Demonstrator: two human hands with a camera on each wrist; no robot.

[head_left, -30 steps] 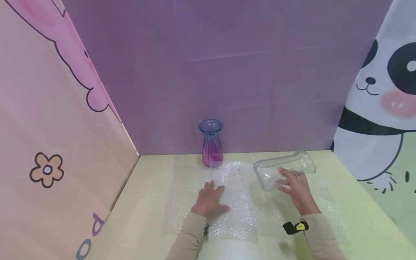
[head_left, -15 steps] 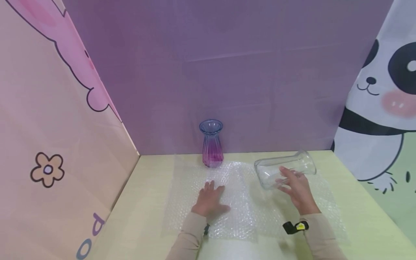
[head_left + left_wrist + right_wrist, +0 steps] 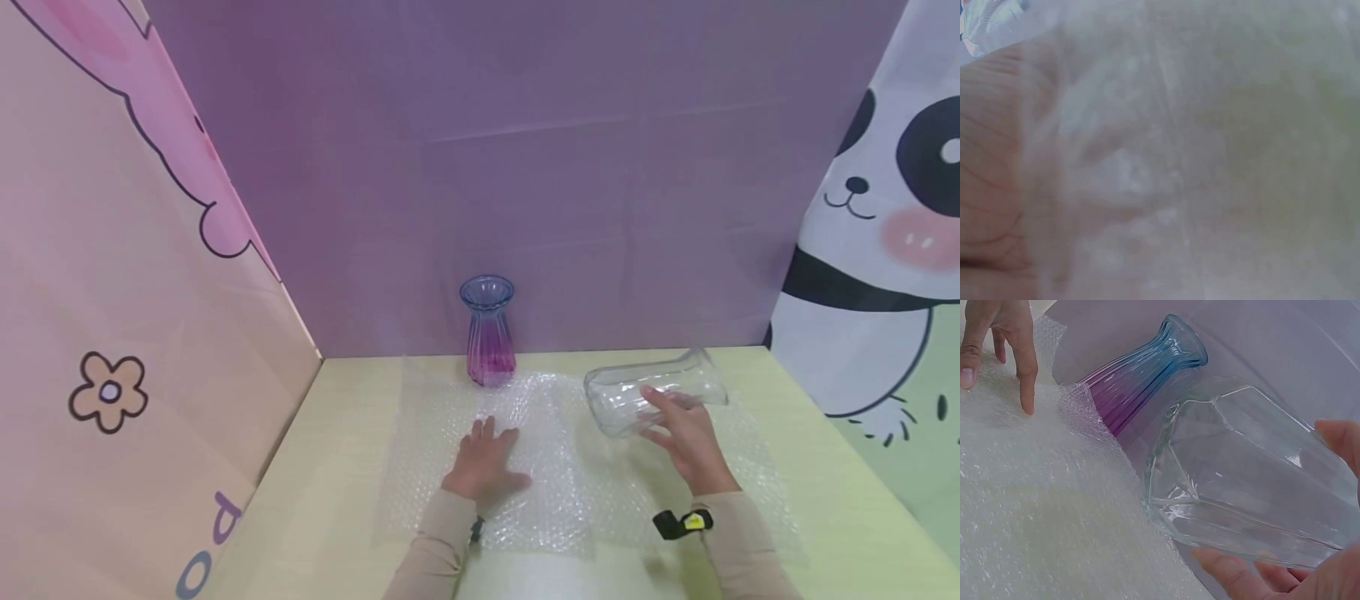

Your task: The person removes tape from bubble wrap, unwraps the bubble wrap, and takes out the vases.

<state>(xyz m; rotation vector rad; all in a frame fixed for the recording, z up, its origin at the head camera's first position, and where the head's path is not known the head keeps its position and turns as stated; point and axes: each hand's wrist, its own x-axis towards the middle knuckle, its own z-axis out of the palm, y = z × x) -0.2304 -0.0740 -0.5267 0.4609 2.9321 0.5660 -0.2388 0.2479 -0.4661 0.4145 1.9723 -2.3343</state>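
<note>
A clear glass vase (image 3: 622,392) lies sideways in my right hand (image 3: 686,437), its flared mouth pointing right and its faceted base left. Thumb and fingers grip its body from both sides, as the right wrist view shows around the glass (image 3: 1241,475). My left hand (image 3: 483,462) rests with spread fingers on a sheet of bubble wrap (image 3: 540,517). Behind that sheet stands a ribbed vase (image 3: 490,337), blue at the top and magenta below; bubble wrap hides part of its foot in the right wrist view. The left wrist view is mostly blurred plastic with some palm (image 3: 991,169).
The bubble wrap spreads across the middle of the pale table (image 3: 300,500) and under the right hand. A purple backdrop (image 3: 525,167) rises at the table's back edge. Printed panels flank it, with a flower (image 3: 109,392) at left and a panda (image 3: 855,333) at right.
The clear vase has turned slightly in my right hand, its mouth showing more from the side. My left hand and the coloured vase stay where they were.
</note>
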